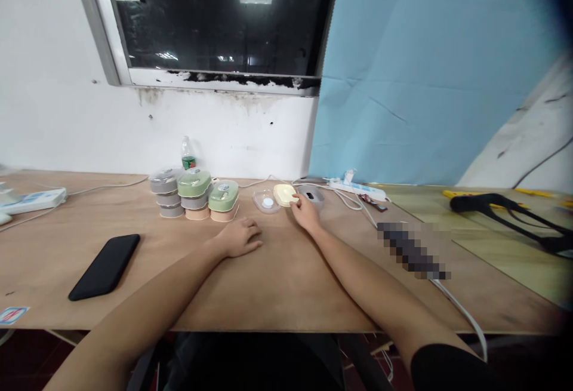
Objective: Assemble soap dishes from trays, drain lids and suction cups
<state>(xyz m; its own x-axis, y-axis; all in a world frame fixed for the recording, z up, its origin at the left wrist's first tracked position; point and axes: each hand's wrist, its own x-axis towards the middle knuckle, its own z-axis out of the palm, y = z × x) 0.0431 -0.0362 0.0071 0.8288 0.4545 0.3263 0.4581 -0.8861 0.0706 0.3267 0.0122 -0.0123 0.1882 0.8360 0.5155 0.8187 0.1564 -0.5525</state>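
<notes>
Resting on the table, my left hand has loosely spread fingers and holds nothing. My right hand is farther forward, its thumb and fingers closed on the near right edge of a pale yellow rounded piece, perhaps a box lid. A clear lid with a white round centre lies just left of it. Partly hidden behind my right hand is a grey rounded container with a dark slot. Left of these stand stacked small boxes with green tops, grey ones and peach bases.
A black phone lies at the left. Behind the stacks stands a plastic bottle. Power strips with white cables sit at the back right and far left. A pixelated dark object and a black strap are on the right.
</notes>
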